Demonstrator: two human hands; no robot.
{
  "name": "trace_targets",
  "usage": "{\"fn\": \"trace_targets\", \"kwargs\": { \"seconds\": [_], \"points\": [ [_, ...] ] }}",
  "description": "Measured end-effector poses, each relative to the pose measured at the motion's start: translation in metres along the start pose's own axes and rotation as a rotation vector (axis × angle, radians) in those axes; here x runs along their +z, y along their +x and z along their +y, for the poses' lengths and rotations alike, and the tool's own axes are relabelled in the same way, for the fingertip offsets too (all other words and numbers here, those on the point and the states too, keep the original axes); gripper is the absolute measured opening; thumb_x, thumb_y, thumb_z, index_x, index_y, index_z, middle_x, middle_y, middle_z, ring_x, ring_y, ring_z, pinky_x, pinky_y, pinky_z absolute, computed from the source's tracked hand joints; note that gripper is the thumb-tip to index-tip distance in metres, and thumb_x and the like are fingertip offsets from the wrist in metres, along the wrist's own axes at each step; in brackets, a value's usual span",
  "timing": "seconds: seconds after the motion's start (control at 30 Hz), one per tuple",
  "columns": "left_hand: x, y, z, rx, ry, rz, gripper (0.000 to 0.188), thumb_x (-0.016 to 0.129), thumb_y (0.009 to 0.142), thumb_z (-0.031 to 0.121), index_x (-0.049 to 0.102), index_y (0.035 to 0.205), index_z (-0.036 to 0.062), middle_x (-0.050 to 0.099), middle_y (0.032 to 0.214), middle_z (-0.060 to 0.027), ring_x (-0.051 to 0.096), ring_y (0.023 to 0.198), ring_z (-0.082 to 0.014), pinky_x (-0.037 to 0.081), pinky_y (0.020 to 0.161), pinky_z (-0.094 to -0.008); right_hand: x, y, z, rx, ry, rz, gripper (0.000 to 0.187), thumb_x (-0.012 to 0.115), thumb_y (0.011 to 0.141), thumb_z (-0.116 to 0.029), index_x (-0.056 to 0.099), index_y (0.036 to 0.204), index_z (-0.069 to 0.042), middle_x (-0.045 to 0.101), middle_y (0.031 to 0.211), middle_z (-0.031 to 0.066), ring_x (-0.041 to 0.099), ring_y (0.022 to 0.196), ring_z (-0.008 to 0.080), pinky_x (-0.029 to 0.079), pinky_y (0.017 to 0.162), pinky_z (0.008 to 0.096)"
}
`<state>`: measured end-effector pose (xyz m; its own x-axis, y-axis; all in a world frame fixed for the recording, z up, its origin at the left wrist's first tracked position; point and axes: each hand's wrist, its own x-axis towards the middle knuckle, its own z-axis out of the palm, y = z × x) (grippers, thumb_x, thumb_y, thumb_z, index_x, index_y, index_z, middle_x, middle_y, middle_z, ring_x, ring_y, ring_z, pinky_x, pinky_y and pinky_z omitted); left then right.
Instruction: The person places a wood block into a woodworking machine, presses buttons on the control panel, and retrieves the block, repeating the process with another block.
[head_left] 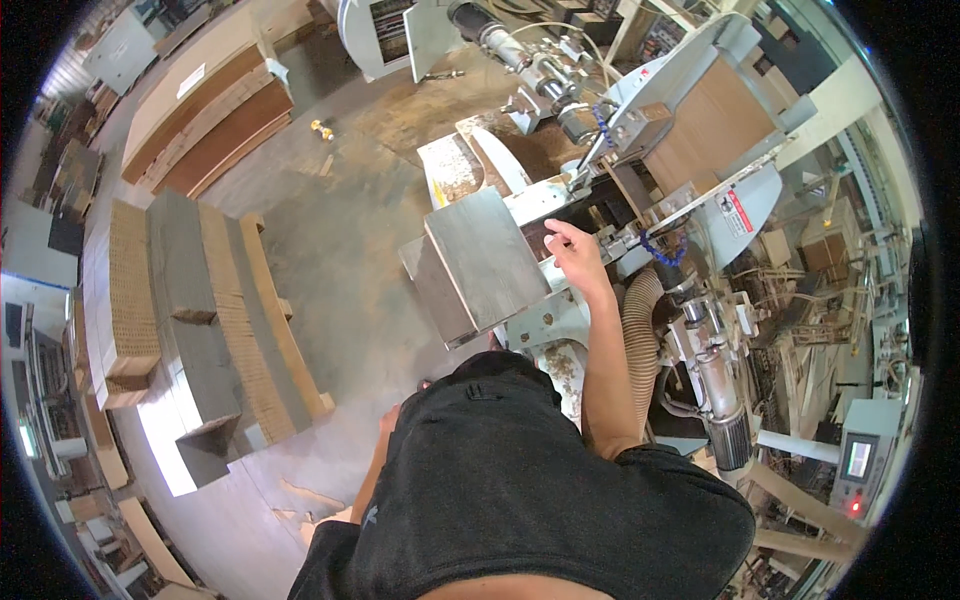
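A grey rectangular board (484, 258) lies tilted to my view at the front of the machine, with a second grey board (432, 292) showing below its left side. My right hand (578, 260) is raised over the machine's rail, just right of the board's right edge. Its fingers are partly bent and spread, with nothing seen between them. Down by my left side, my left hand (390, 418) shows only in part beside my dark shirt, and its fingers are hidden.
Stacks of grey and brown boards (205, 300) stand at the left, with a larger pile (205, 110) behind. Around my right arm are a ribbed hose (640, 315), a motor (722, 400) and a guard plate (755, 205). A control box (862, 455) stands at the lower right.
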<state>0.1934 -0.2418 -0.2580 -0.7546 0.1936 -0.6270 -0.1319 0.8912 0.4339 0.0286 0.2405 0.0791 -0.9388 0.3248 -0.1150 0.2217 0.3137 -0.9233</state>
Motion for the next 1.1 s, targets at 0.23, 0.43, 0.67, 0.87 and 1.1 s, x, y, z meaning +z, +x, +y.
{"fn": "trace_targets", "kwargs": {
  "seconds": [0.23,0.43,0.67,0.87,1.1],
  "points": [
    [-0.026,0.017,0.032,-0.152,-0.416,0.082,0.045,0.049,0.084,0.043,0.053,0.107,0.0036,0.063,0.093,-0.0155,0.060,0.075,-0.0259,0.046,0.058,-0.0400,-0.023,-0.011,0.028,0.002,0.091,0.074,0.036,0.061,0.080,-0.018,0.058,0.111,0.000,0.057,0.073,0.0029,0.050,0.055,0.0081,0.042,0.053,0.0240],
    [-0.064,0.017,0.099,-0.449,-0.785,-0.003,0.050,0.048,0.084,0.041,0.053,0.108,-0.0026,0.060,0.101,-0.0144,0.058,0.077,-0.0197,0.044,0.056,-0.0353,-0.044,-0.002,0.049,0.035,-0.047,0.132,0.038,0.061,0.078,-0.020,0.058,0.111,0.000,0.063,0.081,0.0094,0.059,0.073,0.0177,0.046,0.071,0.0288],
    [-0.045,0.023,0.143,-0.472,-0.862,0.072,0.053,0.046,0.087,0.041,0.051,0.112,-0.0061,0.060,0.102,-0.0182,0.060,0.080,-0.0249,0.047,0.071,-0.0367,-0.061,0.031,0.049,0.014,-0.163,0.075,0.038,0.060,0.078,-0.021,0.058,0.111,-0.001,0.063,0.089,0.0132,0.060,0.084,0.0226,0.044,0.079,0.0309],
    [-0.012,0.025,0.132,-0.438,-0.938,0.093,0.050,0.048,0.087,0.038,0.053,0.105,-0.0081,0.062,0.094,-0.0183,0.061,0.081,-0.0241,0.048,0.073,-0.0352,-0.057,0.069,0.049,-0.016,-0.364,0.013,0.038,0.061,0.077,-0.021,0.057,0.111,-0.004,0.061,0.092,0.0139,0.058,0.085,0.0297,0.045,0.078,0.0366],
    [0.030,0.004,0.107,-0.317,-0.581,0.106,0.041,0.054,0.085,0.029,0.052,0.109,-0.0034,0.063,0.093,-0.0160,0.061,0.082,-0.0222,0.049,0.070,-0.0331,-0.070,0.113,0.072,-0.095,-0.559,0.088,0.044,0.060,0.078,-0.025,0.053,0.116,-0.004,0.051,0.114,0.0179,0.050,0.106,0.0351,0.041,0.088,0.0409]
  ]
}}
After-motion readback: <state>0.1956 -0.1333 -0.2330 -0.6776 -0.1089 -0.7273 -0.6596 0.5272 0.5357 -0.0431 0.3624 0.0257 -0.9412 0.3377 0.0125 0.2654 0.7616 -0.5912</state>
